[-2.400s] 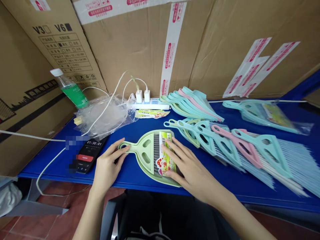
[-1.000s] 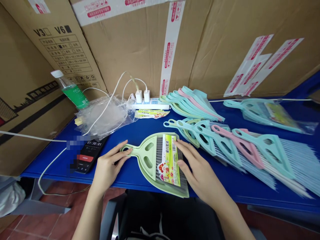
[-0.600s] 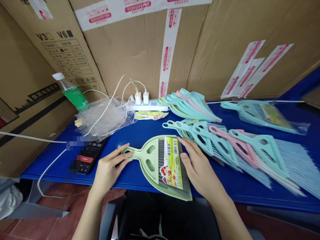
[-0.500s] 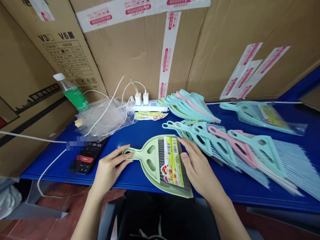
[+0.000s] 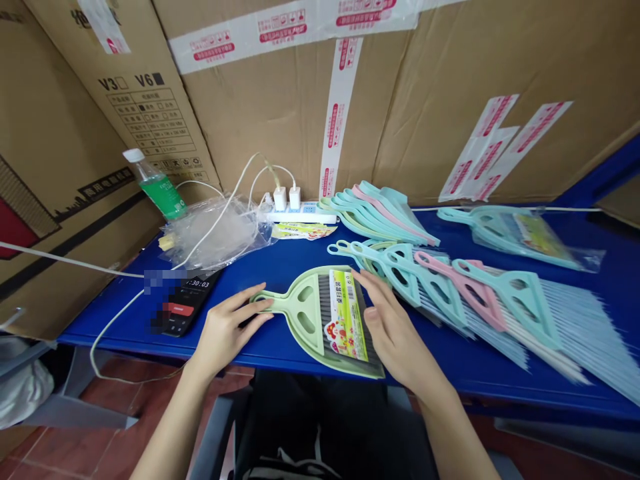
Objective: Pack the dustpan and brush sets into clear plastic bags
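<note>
A light green dustpan (image 5: 295, 283) lies near the table's front edge, its handle pointing left. Nested in it is a matching green hand brush (image 5: 306, 310) with dark grey bristles. A printed card label (image 5: 349, 317) with red mushrooms and a barcode lies across the bristles. My left hand (image 5: 233, 327) has its fingers closed about the handle ends. My right hand (image 5: 393, 327) is at the right side of the set, fingers stretched out along the pan's wide edge and the label's end. Its fingertips are by the upper right corner.
Stacked dustpans (image 5: 380, 213) stand behind, with several brushes (image 5: 465, 287) at the right. A bagged set (image 5: 520, 233) lies at far right. Further left are loose labels (image 5: 303, 231), a power strip (image 5: 300, 217), clear plastic bags (image 5: 215, 230), a bottle (image 5: 163, 193) and a phone (image 5: 187, 303).
The camera view has shifted slightly. The handle shows a little further right and the pan's lower edge a little higher. Both hands keep nearly the same places on the set.
</note>
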The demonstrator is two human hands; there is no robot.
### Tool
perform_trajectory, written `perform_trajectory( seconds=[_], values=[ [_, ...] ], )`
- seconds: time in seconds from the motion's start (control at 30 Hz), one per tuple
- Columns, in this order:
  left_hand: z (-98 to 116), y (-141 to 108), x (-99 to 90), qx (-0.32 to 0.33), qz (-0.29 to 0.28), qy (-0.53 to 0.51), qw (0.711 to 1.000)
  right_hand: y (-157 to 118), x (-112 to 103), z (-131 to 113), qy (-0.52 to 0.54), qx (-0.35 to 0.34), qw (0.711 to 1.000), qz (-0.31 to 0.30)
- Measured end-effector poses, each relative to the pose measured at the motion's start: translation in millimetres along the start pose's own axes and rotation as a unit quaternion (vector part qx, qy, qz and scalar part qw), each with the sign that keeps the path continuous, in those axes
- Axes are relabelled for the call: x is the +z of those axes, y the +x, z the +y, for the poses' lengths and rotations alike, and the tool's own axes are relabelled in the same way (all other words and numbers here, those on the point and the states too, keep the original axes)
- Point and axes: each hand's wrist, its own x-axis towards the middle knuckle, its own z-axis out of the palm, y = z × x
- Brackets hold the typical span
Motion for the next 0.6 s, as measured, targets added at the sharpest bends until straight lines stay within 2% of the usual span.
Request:
perform_trajectory(
  seconds=[0.13, 0.27, 0.33, 0.43, 0.6],
  values=[
    [0.7, 9.2, -10.0, 0.004, -0.001, 0.021, 1.000, -19.5, -3.0, -15.2, -0.028, -0.104, 0.993, 0.055],
    [-5.8, 36.7, -17.7, -0.038, 0.010, 0.105, 0.994, -43.6, 5.6, -36.9, -0.120, -0.229, 0.966, 0.006],
    [-8.8, 55.3, -16.7, -0.086, -0.036, 0.177, 0.980, -49.1, 11.8, -43.7, -0.140, -0.247, 0.959, 0.021],
    [-9.8, 79.4, -10.4, -0.175, -0.162, 0.279, 0.930, -48.5, 17.7, -46.4, -0.157, -0.245, 0.955, 0.055],
    [-11.6, 90.9, -3.3, -0.195, -0.188, 0.295, 0.916, -41.6, 15.0, -43.8, -0.169, -0.261, 0.948, 0.066]
  ],
)
